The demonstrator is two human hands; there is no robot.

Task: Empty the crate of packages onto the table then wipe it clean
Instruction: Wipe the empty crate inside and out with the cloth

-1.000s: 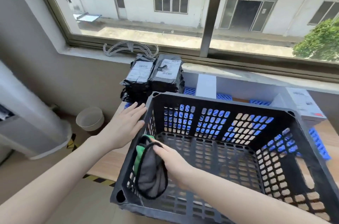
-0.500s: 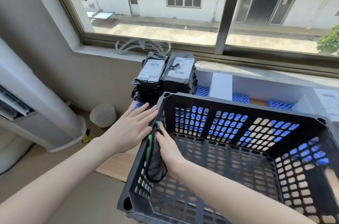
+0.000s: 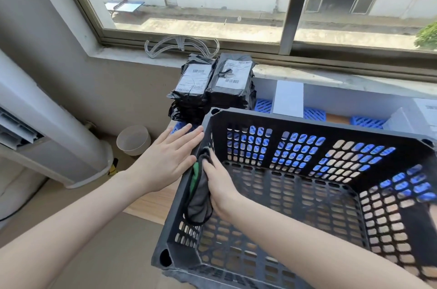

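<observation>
While the flat left hand (image 3: 165,161) steadies the empty crate (image 3: 307,123), the right hand (image 3: 220,184) presses a grey cloth (image 3: 198,203), straight-fingered, on its wall; wiping step, other walls next.

The crate (image 3: 307,123) is black, its walls and floor a regular grid of rounded slots. The cloth (image 3: 198,201) on its nine-o'clock wall is grey, edged black, with a bright green strip, perhaps its other face. At eleven o'clock the packages (image 3: 212,85) are glossy black with white barcode labels. Blue lattice panels (image 3: 263,105) show at twelve. The bench (image 3: 153,203) is pale wood grain; the bin (image 3: 133,139) is white.
</observation>
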